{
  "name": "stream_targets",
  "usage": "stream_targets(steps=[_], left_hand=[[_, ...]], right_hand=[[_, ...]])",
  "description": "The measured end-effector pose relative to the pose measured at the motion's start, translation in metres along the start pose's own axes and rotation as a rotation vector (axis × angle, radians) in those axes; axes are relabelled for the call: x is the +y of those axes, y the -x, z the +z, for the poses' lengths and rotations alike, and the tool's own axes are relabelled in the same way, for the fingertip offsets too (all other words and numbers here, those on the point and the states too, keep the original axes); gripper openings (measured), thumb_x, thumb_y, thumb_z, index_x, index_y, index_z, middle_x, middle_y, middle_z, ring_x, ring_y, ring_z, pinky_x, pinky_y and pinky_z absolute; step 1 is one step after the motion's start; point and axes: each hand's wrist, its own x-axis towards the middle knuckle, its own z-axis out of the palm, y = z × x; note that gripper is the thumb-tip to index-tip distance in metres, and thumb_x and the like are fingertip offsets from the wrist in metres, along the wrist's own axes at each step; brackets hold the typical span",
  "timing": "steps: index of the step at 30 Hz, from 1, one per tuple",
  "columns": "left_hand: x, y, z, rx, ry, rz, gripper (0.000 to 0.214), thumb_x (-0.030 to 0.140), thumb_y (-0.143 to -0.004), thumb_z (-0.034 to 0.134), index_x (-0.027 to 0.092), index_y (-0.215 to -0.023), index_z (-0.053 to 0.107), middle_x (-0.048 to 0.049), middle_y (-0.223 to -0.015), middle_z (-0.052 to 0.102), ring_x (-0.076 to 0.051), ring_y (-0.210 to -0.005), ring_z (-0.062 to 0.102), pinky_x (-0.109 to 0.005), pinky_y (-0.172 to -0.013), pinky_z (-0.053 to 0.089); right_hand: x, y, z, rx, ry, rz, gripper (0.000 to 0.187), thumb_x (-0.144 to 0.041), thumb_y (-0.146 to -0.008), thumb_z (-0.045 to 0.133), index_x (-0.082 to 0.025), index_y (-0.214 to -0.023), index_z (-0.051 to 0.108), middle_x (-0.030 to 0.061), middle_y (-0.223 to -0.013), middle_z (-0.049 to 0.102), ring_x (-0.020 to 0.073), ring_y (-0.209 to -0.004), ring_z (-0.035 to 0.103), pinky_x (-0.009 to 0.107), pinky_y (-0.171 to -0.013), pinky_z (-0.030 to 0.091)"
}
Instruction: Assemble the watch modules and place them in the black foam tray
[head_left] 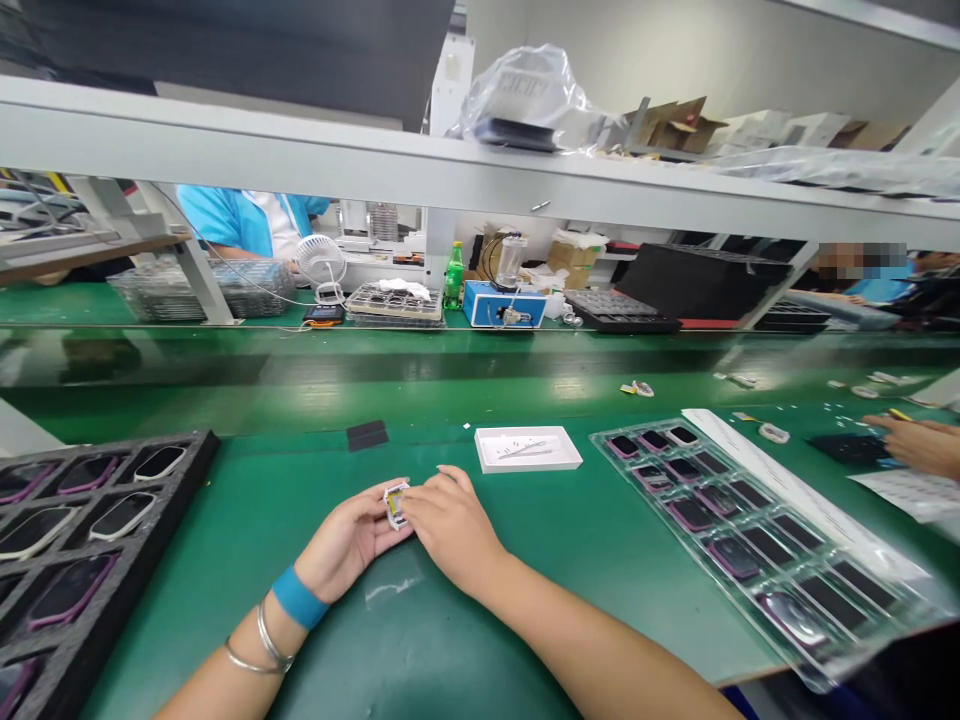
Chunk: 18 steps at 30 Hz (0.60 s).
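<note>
My left hand (352, 535) holds a small white watch case (394, 503) between thumb and fingers, with its inside turned up and a yellow part showing in it. Over the right side of the case lies my right hand (457, 525), fingers bent together and touching it. Those fingers hide part of the case and whatever small piece may be under them. Beyond my hands stands a shallow white box (491, 463) with thin tools and tiny parts inside. A dark flat pad (367, 435) rests on the green bench (300, 470) behind my left hand.
At left is a black foam tray (161, 540) of watches in purple and light cases. A clear plastic tray (757, 540) with watches and dark pieces lies at right. Another person's hand (919, 443) works at far right. A shelf beam (360, 160) crosses above the bench.
</note>
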Motion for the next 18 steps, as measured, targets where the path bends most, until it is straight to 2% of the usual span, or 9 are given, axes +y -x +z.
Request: stream_targets(steps=[2, 5, 8, 10, 13, 15, 18], left_hand=[[0.000, 0.000, 0.000, 0.021, -0.026, 0.017, 0.027, 0.011, -0.072, 0.060, 0.014, -0.099, 0.064, -0.0079, -0.090, 0.068, -0.016, -0.079, 0.065, -0.030, -0.082, 0.052], [0.000, 0.002, 0.002, 0.003, -0.098, 0.055, 0.031, 0.014, -0.070, 0.068, 0.015, -0.100, 0.063, -0.0073, -0.093, 0.068, -0.016, -0.081, 0.064, -0.030, -0.082, 0.051], [0.000, 0.002, 0.002, -0.054, -0.145, 0.103, 0.036, 0.017, -0.068, 0.072, 0.016, -0.103, 0.062, -0.0083, -0.098, 0.068, -0.019, -0.089, 0.063, -0.032, -0.084, 0.050], [-0.002, 0.001, 0.001, -0.067, -0.175, 0.139, 0.039, 0.020, -0.066, 0.074, 0.016, -0.103, 0.062, -0.0090, -0.098, 0.068, -0.021, -0.093, 0.063, -0.033, -0.083, 0.049], [-0.006, -0.001, 0.000, -0.064, -0.213, 0.200, 0.041, 0.023, -0.063, 0.076, 0.016, -0.101, 0.062, -0.0099, -0.096, 0.068, -0.022, -0.089, 0.064, -0.033, -0.079, 0.051], [-0.010, -0.002, 0.001, -0.075, -0.251, 0.270, 0.040, 0.025, -0.064, 0.075, 0.016, -0.100, 0.063, -0.0109, -0.095, 0.068, -0.021, -0.085, 0.064, -0.032, -0.075, 0.051], [-0.014, -0.008, 0.002, -0.051, -0.359, 0.402, 0.040, 0.026, -0.063, 0.074, 0.015, -0.100, 0.065, -0.0130, -0.090, 0.069, -0.021, -0.075, 0.065, -0.034, -0.068, 0.052]], right_hand=[[0.000, 0.000, 0.001, -0.029, -0.016, 0.014, 0.017, -0.014, -0.084, 0.054, -0.027, -0.086, 0.066, 0.0024, -0.094, 0.068, 0.0180, -0.082, 0.054, 0.044, -0.091, 0.036], [0.002, 0.000, 0.001, 0.009, -0.164, 0.135, 0.013, -0.014, -0.080, 0.059, -0.024, -0.085, 0.065, 0.0040, -0.098, 0.064, 0.0189, -0.092, 0.054, 0.039, -0.086, 0.043], [0.006, 0.000, 0.002, 0.022, -0.418, 0.314, 0.029, -0.011, -0.073, 0.062, -0.023, -0.100, 0.059, 0.0056, -0.108, 0.058, 0.0188, -0.104, 0.053, 0.037, -0.091, 0.044], [0.008, 0.000, 0.004, -0.056, -0.657, 0.414, 0.041, -0.013, -0.074, 0.059, -0.023, -0.113, 0.051, 0.0071, -0.113, 0.057, 0.0179, -0.103, 0.057, 0.037, -0.090, 0.047], [0.009, 0.002, 0.007, -0.166, -0.935, 0.494, 0.043, -0.019, -0.077, 0.054, -0.023, -0.119, 0.043, 0.0087, -0.114, 0.060, 0.0180, -0.101, 0.061, 0.037, -0.087, 0.050], [0.010, 0.004, 0.008, -0.164, -0.956, 0.513, 0.043, -0.024, -0.078, 0.055, -0.023, -0.119, 0.043, 0.0101, -0.115, 0.060, 0.0196, -0.104, 0.061, 0.038, -0.088, 0.050], [0.019, 0.005, 0.012, -0.148, -0.828, 0.511, 0.048, -0.035, -0.078, 0.054, -0.022, -0.123, 0.041, 0.0130, -0.116, 0.060, 0.0219, -0.100, 0.063, 0.038, -0.085, 0.053]])
